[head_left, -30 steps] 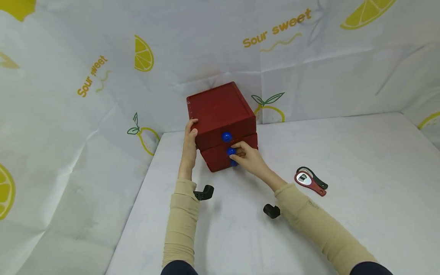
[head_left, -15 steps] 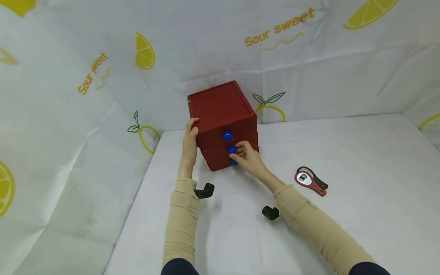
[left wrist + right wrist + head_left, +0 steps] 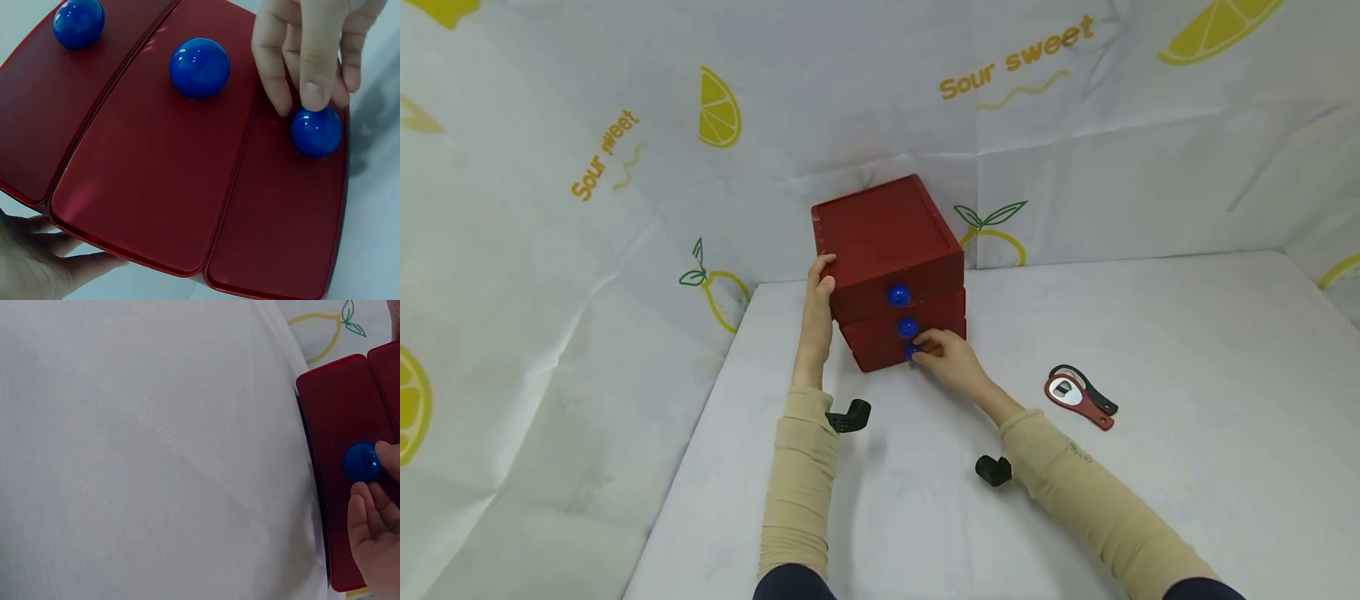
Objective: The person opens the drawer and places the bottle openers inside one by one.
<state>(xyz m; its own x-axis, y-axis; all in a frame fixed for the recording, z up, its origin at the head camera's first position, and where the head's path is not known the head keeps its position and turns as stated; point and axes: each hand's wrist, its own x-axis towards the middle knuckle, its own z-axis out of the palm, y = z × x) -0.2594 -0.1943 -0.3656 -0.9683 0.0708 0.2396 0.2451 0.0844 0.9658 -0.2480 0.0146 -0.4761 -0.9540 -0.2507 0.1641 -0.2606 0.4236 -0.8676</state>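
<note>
A dark red three-drawer box (image 3: 887, 225) with round blue knobs stands against the back cloth in the head view. My left hand (image 3: 816, 321) rests along its left side, fingertips at the top edge; the left wrist view shows the fingers (image 3: 87, 265) extended against that side. At the lowest drawer is my right hand (image 3: 951, 362), its thumb and fingertips pinching the bottom knob (image 3: 316, 132). The middle knob (image 3: 200, 67) and top knob (image 3: 79, 24) are untouched. All drawer fronts sit flush. In the right wrist view, thumb and fingers bracket the bottom knob (image 3: 362, 462).
Two flat, paddle-shaped items, one red (image 3: 1078, 402) and one black (image 3: 1105, 403), lie overlapped on the white table (image 3: 1187, 333) to the right. A lemon-print cloth (image 3: 850, 100) hangs behind and at the left. Black wrist mounts (image 3: 850, 416) stick out from both sleeves.
My right hand has gone down from the middle knob to the bottom knob. My left hand stays on the box's side. The view has shifted slightly.
</note>
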